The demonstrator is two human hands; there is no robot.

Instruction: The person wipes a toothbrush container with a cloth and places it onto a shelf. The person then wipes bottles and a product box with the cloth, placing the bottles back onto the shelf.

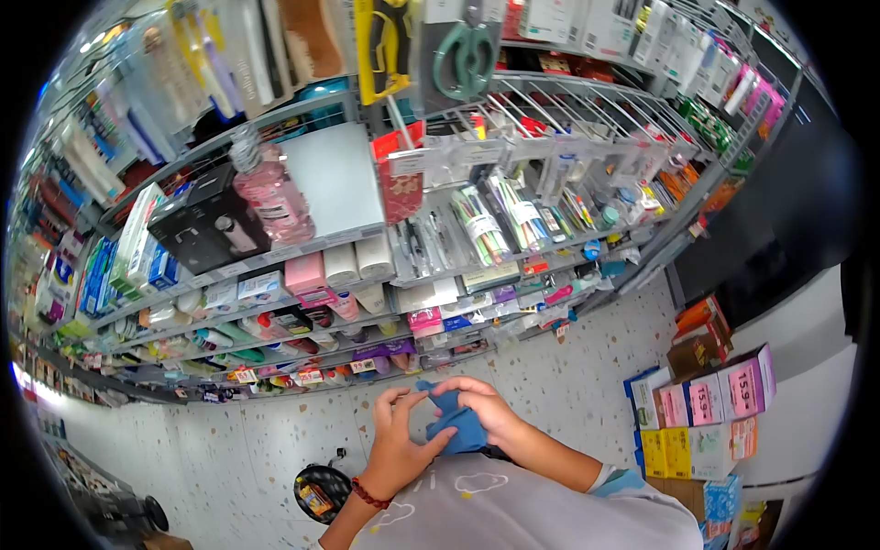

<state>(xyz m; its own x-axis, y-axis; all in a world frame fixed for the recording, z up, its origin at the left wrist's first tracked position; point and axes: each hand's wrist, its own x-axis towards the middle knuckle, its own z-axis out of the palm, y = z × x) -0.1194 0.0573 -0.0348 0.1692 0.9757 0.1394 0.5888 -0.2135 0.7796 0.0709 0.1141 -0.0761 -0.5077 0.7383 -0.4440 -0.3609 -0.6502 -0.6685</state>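
A crumpled blue cloth [460, 429] is held in front of the person's light grey top, low in the middle of the view. My right hand [478, 408] grips it from the right, its fingers bent around the cloth. On its left side my left hand [401, 435] is curved, thumb and fingertips close to the cloth's edge; whether they pinch it is too small to tell. A red beaded bracelet [369, 495] circles the left wrist.
Store shelves [312, 247] curve across the top, holding a pink bottle [273, 192], a black box [209, 220] and hanging scissors [464, 60]. Stacked boxes [706, 399] stand at the right. On the speckled floor [275, 431] is a round black object [322, 493].
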